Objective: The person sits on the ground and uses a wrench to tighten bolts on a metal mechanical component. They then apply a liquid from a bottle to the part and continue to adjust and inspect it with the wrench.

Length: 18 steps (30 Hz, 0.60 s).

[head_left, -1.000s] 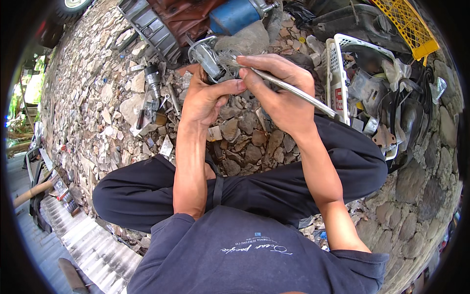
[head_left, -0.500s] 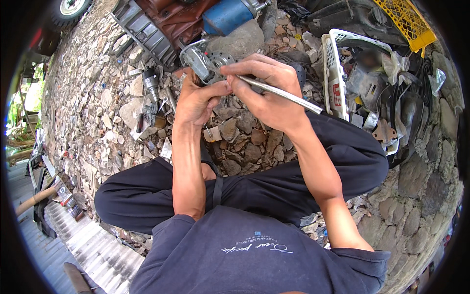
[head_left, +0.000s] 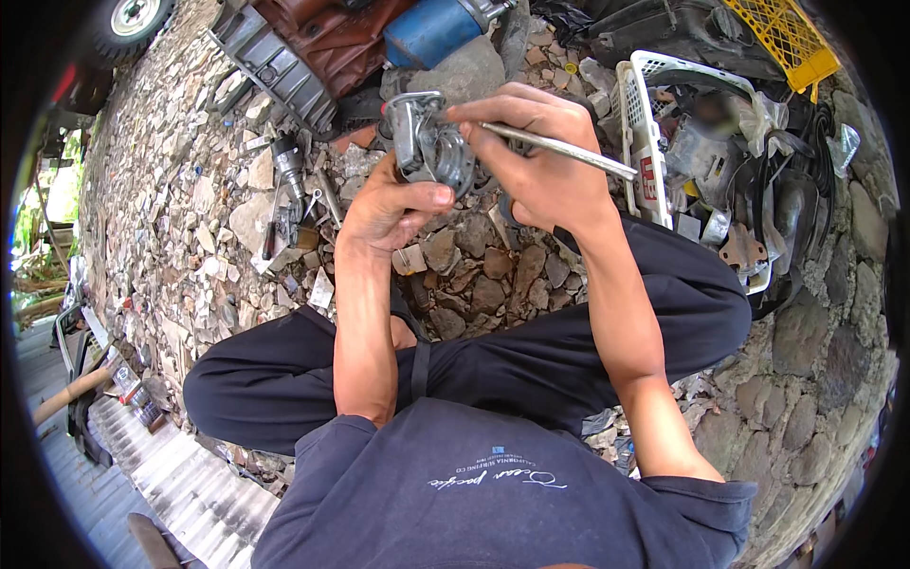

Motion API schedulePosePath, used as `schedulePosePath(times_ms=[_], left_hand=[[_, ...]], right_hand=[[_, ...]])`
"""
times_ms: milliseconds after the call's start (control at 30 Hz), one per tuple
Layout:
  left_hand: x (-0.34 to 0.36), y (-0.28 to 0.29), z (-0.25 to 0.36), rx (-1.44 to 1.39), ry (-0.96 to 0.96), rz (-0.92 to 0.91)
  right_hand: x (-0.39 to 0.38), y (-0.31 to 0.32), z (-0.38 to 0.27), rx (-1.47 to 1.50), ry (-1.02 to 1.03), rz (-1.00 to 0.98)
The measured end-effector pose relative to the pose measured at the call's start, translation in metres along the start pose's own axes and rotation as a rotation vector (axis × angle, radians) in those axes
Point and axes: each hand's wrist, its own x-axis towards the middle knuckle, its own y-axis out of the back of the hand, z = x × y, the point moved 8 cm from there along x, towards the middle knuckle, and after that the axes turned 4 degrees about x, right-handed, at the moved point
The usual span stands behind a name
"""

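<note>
A grey metal machine part (head_left: pixel 418 142) with a flat flange and rounded housing is held up in front of me. My left hand (head_left: pixel 384 211) grips its lower end, the thumb lying along the near side. Close against the part's right side is my right hand (head_left: pixel 542 161), its fingers closed round a slim silver metal rod (head_left: pixel 578 152). The rod slants down to the right past the knuckles; its other end is hidden by my fingers. My right fingertips are at the part's upper right edge, and I cannot tell whether they touch it.
Stony ground lies below. Left of my hands are a cylindrical metal part (head_left: pixel 289 163) and several hand tools. A finned metal casing (head_left: pixel 275 71) and a blue cylinder (head_left: pixel 434 33) lie beyond. On the right stands a white crate (head_left: pixel 645 156) of parts, with a yellow crate (head_left: pixel 785 43) behind.
The metal part has been turned and tilted, showing more of its rounded housing. My left hand has lowered slightly. My right hand, with the rod, has shifted a little right.
</note>
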Motion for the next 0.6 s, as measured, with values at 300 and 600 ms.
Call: schedulePosePath(times_ms=[300,600], left_hand=[[0.001,0.002,-0.005,-0.073,0.034,-0.050],[0.000,0.005,-0.009,-0.088,0.098,-0.068]], right_hand=[[0.000,0.006,0.006,0.158,-0.044,-0.001],[-0.004,0.001,0.013,0.235,-0.180,-0.065]])
